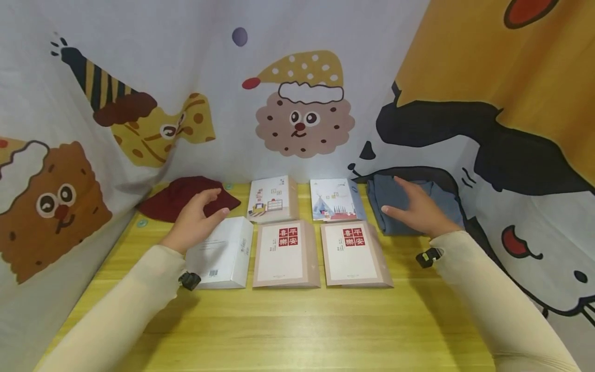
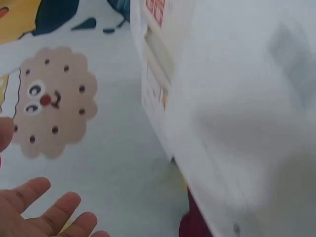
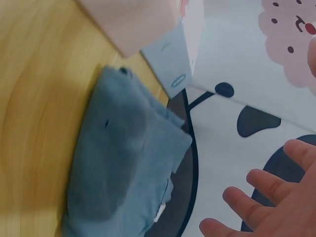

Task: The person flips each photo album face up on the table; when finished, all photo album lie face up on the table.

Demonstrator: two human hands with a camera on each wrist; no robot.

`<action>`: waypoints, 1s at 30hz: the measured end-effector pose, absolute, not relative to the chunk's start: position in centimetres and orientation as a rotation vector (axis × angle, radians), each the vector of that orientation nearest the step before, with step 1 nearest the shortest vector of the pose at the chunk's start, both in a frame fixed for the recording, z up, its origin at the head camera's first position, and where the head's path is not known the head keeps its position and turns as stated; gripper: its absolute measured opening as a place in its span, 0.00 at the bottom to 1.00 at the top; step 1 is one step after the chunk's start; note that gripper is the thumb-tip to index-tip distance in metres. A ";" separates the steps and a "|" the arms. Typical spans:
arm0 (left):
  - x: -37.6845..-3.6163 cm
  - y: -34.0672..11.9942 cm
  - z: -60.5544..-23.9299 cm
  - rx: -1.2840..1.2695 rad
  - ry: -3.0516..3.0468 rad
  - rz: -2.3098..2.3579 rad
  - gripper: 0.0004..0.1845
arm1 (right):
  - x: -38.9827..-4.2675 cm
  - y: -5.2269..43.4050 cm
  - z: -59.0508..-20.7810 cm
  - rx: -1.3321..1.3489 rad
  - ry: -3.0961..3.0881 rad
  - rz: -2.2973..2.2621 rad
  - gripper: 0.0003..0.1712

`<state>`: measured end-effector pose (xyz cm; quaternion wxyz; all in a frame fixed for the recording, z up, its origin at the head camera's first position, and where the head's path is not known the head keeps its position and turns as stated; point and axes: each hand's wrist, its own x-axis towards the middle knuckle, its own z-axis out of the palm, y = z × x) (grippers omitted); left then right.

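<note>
Folded grey cloth [image 1: 409,206] lies at the table's [image 1: 297,320] far right, under the spread, empty right hand [image 1: 418,209]. Left hand [image 1: 197,222], also open, hovers between white box [image 1: 225,253] and maroon cloth [image 1: 186,199]. A careless grab could unfold the grey cloth or nudge neighbouring boxes.

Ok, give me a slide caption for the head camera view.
Left hand open over a dark red cloth, right hand open over folded blue-grey cloth, five boxes between them on a yellow table.

Dark red cloth [image 1: 186,199]: soft, rumpled, low mound with a rounded top, lying flat on the yellow wooden table [image 1: 297,320], at its far left corner.

Grey-blue cloth [image 1: 395,204]: folded into a thick oblong stack, edges fairly even, lying flat at the table's far right corner; folds show along one side.
</note>
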<state>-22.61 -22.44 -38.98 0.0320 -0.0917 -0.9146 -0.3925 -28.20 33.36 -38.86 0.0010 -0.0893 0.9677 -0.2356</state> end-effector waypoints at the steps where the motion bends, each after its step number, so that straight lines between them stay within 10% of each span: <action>1: -22.8 -22.0 -39.2 -0.283 -2.798 -1.254 0.36 | -28.3 33.2 -39.0 -0.293 3.037 -0.755 0.63; 30: -27.8 -8.6 -40.5 -0.381 -2.811 -1.718 0.23 | -32.6 28.7 -42.1 -0.303 2.807 -0.962 0.54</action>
